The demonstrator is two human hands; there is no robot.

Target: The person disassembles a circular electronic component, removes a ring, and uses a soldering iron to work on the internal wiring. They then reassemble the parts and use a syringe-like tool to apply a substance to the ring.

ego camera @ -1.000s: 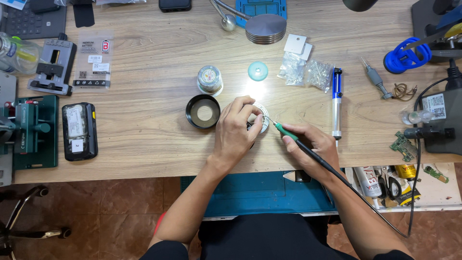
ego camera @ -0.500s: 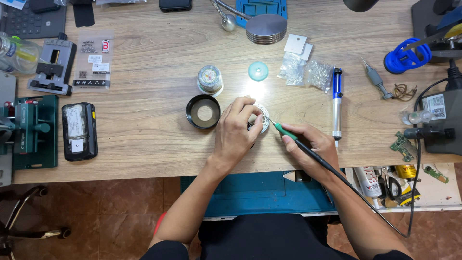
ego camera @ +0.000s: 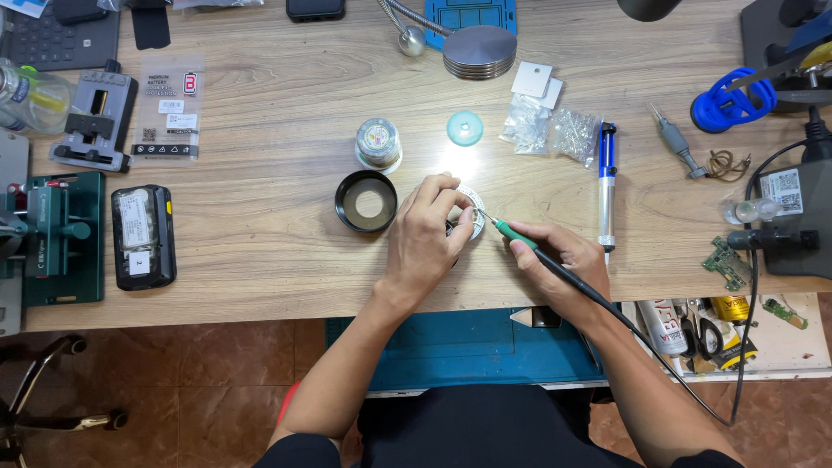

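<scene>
Gripped pen-like, soldering iron [ego camera: 555,264] points up-left toward round part [ego camera: 471,212].

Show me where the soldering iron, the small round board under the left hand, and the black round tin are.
soldering iron [ego camera: 518,237]: head view, on its green grip.
small round board [ego camera: 474,211]: head view, on its exposed right edge.
black round tin [ego camera: 345,201]: head view, on its left rim.

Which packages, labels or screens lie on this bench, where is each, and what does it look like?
Clear flat packet: far left, rectangular, white stickers, one small red mark.
Black battery block: left near edge, white labels on top.
Clear parts bags: beyond the right hand, crinkled, silvery contents.
White cards: behind those bags, two small squares.
Dark device: top edge, screen unlit.
Sticker: far right, white, on a black unit.
</scene>
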